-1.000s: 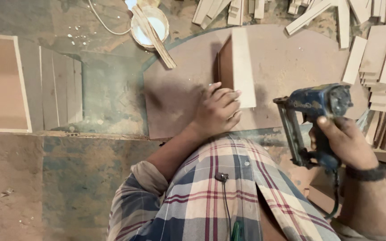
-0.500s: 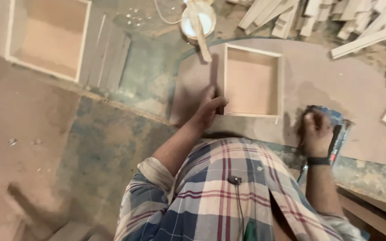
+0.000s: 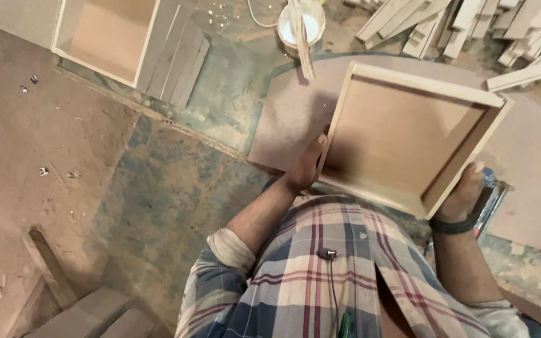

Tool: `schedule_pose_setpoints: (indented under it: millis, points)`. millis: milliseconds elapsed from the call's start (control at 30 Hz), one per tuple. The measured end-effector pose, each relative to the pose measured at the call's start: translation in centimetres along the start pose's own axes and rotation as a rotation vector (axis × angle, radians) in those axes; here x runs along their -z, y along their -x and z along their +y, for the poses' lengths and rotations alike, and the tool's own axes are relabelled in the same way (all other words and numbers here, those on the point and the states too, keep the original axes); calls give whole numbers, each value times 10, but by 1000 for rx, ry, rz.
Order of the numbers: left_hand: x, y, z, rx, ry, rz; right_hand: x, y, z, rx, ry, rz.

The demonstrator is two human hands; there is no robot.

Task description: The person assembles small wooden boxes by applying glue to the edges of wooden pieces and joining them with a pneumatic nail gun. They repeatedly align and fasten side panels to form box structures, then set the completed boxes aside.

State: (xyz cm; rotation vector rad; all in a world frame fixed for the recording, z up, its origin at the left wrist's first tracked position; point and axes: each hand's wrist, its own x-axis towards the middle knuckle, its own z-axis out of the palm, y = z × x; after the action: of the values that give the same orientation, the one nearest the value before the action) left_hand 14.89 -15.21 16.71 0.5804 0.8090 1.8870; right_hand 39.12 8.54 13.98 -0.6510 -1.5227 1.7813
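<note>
Both hands now grip the shallow wooden tray (image 3: 402,134), left hand (image 3: 308,166) and right hand (image 3: 461,194) on opposite sides, lifted off the board (image 3: 533,181); nail gun (image 3: 493,197) set down, so nailing paused

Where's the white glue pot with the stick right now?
In the head view, the round white glue pot sits top centre on the floor, just beyond the shallow wooden box, left of the wood strip pile.

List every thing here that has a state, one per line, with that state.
Shallow wooden box: open side up, tilted, gripped at both side walls.
Left hand: gripping the box's left wall.
Right hand: gripping the box's right corner.
Second wooden box: lying flat, open, nothing inside.
White bowl: upright, a stick resting across it.
Nail gun: mostly hidden behind the right hand.
</note>
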Motion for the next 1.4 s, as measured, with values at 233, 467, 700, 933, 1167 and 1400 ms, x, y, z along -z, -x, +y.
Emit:
schedule_pose_setpoints:
  millis: [233, 467, 700, 933, 1167, 1400]
  points:
    - [-35, -11, 64, -90, -593, -58, 21, -3, 6, 122, -28, -319]
    - [-49, -74, 88, -161, -1701, -346, 23, 5, -1, -195, 247, -304]
    - [-52, -173, 40, -907, -2032, -825, -10, 24, 7, -547, 387, -375]
    - [-48, -188, 8, -1135, -2011, -853, -33, 23, 10, -433, 347, -435]
    - [-32, -163, 11, -1000, -2136, -653, -57, 23, 30, 57, 975, -329]
    - [-26, -150, 28, -493, -1834, -258, -68, 3, 14, 36, 983, -250]
